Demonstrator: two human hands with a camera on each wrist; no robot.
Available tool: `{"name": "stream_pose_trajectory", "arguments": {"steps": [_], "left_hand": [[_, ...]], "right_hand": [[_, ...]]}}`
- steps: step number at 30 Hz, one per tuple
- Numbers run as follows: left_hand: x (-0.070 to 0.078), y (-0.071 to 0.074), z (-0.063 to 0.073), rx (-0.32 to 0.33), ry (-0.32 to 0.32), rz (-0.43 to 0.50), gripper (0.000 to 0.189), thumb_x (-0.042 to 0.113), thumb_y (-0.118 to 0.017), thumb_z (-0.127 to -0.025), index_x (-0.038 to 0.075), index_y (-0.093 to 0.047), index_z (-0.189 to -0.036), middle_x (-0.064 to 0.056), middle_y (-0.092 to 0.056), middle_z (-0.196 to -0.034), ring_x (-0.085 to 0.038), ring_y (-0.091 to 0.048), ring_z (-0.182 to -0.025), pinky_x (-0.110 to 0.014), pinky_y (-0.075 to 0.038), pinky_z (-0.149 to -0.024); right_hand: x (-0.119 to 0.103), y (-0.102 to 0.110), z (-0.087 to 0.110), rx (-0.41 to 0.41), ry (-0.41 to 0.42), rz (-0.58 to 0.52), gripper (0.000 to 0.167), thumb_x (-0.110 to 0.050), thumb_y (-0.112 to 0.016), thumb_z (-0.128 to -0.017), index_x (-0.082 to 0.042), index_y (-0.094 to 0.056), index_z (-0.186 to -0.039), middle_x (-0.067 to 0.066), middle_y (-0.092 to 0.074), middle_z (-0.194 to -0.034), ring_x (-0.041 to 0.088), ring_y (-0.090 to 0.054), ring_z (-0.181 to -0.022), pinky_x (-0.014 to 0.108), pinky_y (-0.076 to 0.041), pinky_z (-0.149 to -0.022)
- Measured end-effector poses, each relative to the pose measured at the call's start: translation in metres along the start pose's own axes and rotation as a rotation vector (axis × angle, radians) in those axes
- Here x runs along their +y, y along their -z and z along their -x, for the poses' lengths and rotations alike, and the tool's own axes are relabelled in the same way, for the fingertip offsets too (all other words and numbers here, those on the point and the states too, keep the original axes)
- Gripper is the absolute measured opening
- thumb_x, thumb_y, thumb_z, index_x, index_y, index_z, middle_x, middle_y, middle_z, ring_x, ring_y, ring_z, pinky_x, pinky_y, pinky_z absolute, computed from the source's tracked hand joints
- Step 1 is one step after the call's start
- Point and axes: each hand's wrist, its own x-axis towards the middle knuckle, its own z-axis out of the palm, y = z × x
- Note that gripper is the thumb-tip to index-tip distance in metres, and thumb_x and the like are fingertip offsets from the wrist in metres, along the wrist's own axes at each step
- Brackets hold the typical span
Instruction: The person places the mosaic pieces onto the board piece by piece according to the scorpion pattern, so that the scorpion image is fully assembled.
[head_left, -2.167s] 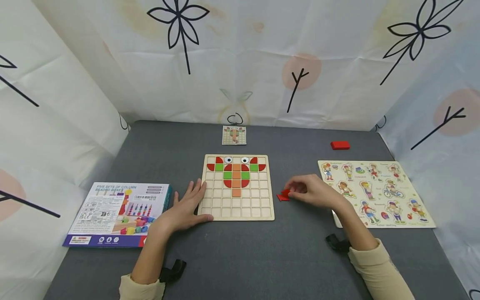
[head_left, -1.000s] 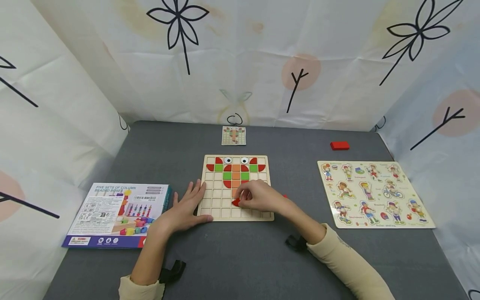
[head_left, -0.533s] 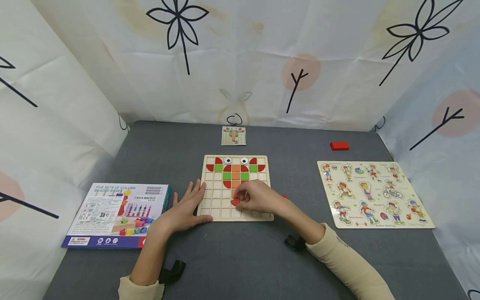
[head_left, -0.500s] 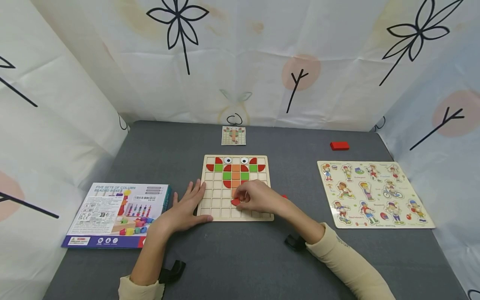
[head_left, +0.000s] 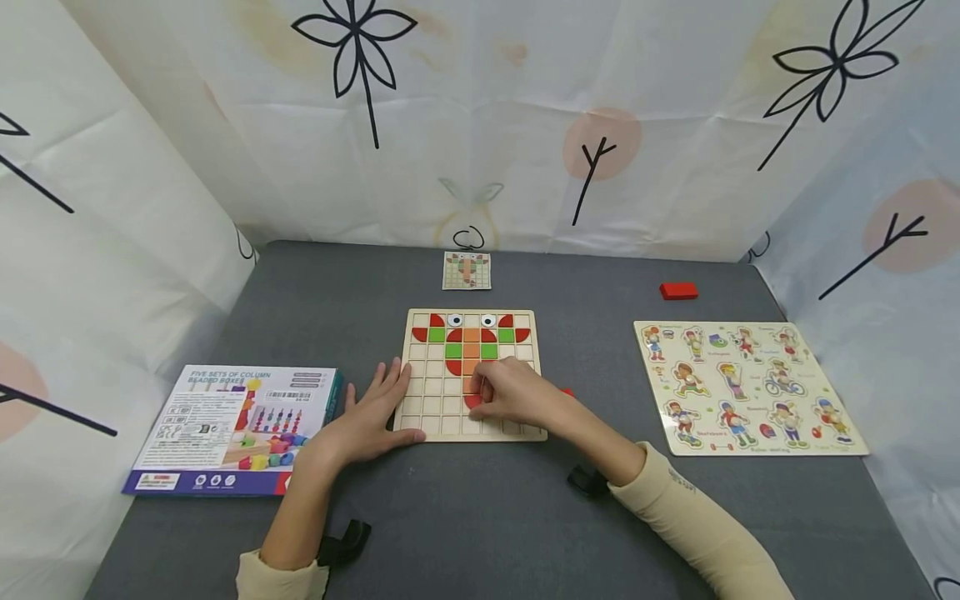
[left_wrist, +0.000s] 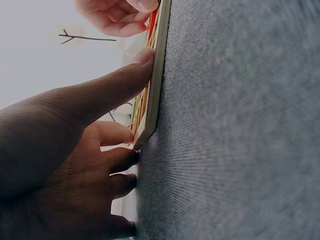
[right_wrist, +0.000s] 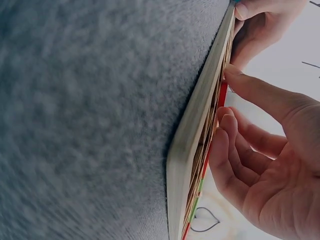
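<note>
A square wooden grid board (head_left: 435, 408) lies mid-table, with red, green and orange tiles and two eye tiles set in its upper part. My left hand (head_left: 363, 427) rests along the board's left side, fingers extended, thumb on the near left corner. Over the lower middle of the grid, my right hand (head_left: 517, 393) pinches a red curved-edge tile (head_left: 472, 402) below the orange column. In the right wrist view the red tile (right_wrist: 223, 95) sits at the grid surface between thumb and fingertips. My right hand hides part of the board's right side.
A small pattern card (head_left: 467, 271) lies behind the board. Loose red pieces (head_left: 567, 392) show partly beside my right wrist. A boxed bead set (head_left: 236, 429) lies left, a picture board (head_left: 750, 387) right, with a red block (head_left: 678, 291) behind it.
My right hand moved left from the loose red pieces onto the board with a red tile, which has since shifted slightly and sits flatter below the orange column. My left hand stayed put.
</note>
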Motion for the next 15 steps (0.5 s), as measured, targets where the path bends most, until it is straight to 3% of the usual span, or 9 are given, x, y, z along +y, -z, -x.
{"name": "stream_pose_trajectory", "arguments": {"steps": [6,15], "left_hand": [[0.004,0.0015,-0.0013,-0.015,0.036,-0.031,0.111,0.045,-0.082,-0.096,0.003,-0.014,-0.174,-0.022,-0.002,-0.183,-0.049,0.006,-0.17,-0.085,0.013,-0.124],[0.0052,0.0005,-0.0018,-0.023,0.046,-0.056,0.111,0.044,-0.081,-0.097,0.002,-0.013,-0.174,-0.023,-0.002,-0.183,-0.049,0.006,-0.17,-0.085,0.011,-0.124]], "right_hand": [[0.0003,0.0026,0.0007,-0.015,0.022,-0.018,0.018,-0.017,-0.092,-0.088,-0.007,-0.08,-0.098,0.0,-0.076,-0.082,0.002,-0.061,-0.072,0.018,-0.052,-0.069],[-0.0009,0.0016,0.0001,-0.013,0.016,-0.011,0.016,-0.016,-0.09,-0.09,-0.007,-0.08,-0.098,0.0,-0.076,-0.083,0.003,-0.062,-0.072,0.018,-0.053,-0.071]]}}
